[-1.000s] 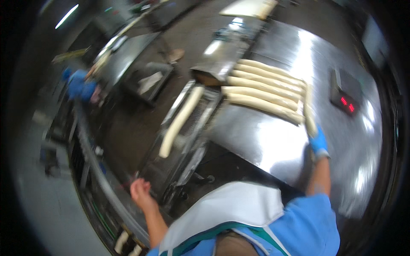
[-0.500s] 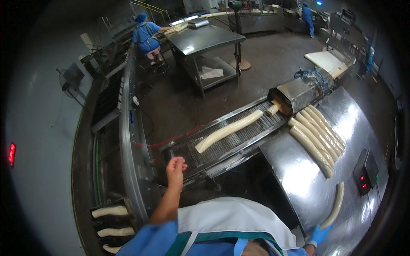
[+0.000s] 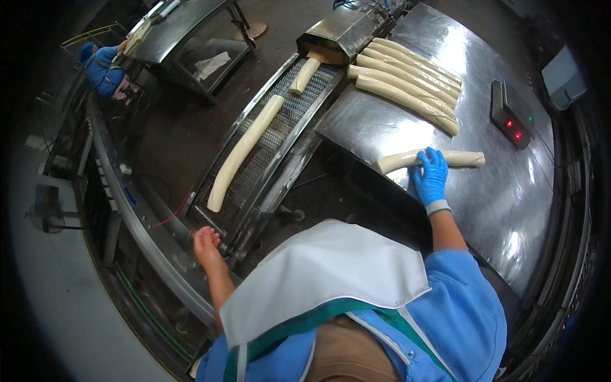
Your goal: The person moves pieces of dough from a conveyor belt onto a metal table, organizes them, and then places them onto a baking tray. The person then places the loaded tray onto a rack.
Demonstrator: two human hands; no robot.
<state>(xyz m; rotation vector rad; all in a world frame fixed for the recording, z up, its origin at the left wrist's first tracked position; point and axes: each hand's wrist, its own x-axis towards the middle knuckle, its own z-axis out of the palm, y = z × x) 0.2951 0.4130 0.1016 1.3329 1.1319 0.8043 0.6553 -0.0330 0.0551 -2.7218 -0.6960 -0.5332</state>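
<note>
My right hand [image 3: 431, 177], in a blue glove, rests over the middle of a long cream-coloured log [image 3: 463, 158], fingers bent across it. That log lies on the steel table [image 3: 375, 130] near its front edge. My bare left hand [image 3: 206, 245] hovers by the near end of a mesh conveyor [image 3: 251, 156], its fingers loosely curled in with nothing seen in them. One long pale log [image 3: 245, 153] lies along the belt, apart from that hand. Behind it a shorter stretch of log [image 3: 305, 76] shows at the mouth of a metal housing [image 3: 344, 32].
Several shiny, film-covered logs [image 3: 407, 102] lie side by side at the table's back. A box with a red display [image 3: 511, 121] stands on the right. Along my left runs a metal rail [image 3: 137, 219]. A co-worker in blue [image 3: 105, 70] is at another steel table [image 3: 181, 32].
My view has turned to the right. The log in my right hand has gone from the table's near side to lying crosswise before the row. My left hand stays by the conveyor end.
</note>
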